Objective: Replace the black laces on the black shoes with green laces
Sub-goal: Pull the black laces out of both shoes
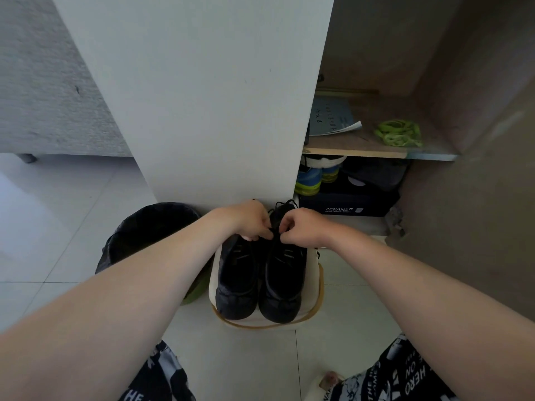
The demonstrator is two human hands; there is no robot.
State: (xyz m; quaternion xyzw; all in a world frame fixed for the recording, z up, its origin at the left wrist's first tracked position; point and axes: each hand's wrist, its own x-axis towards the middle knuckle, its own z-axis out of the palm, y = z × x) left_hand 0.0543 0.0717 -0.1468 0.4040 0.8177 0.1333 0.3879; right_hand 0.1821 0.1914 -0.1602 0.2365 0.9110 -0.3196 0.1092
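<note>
Two black shoes, the left shoe (237,282) and the right shoe (285,282), stand side by side on a small white stool (314,287), toes toward me. My left hand (252,219) and my right hand (301,227) meet over the far end of the right shoe, and each pinches its black lace (285,204). Loops of that lace stick up behind my fingers. The green laces (398,133) lie in a loose bundle on a wooden shelf at the upper right, well away from both hands.
A black bin (150,227) with a bag liner stands left of the stool. A white cabinet panel (202,96) rises right behind the shoes. The open cabinet holds a booklet (333,117), a dark shoebox (347,204) and blue-yellow shoes (311,180). My knees frame the tiled floor.
</note>
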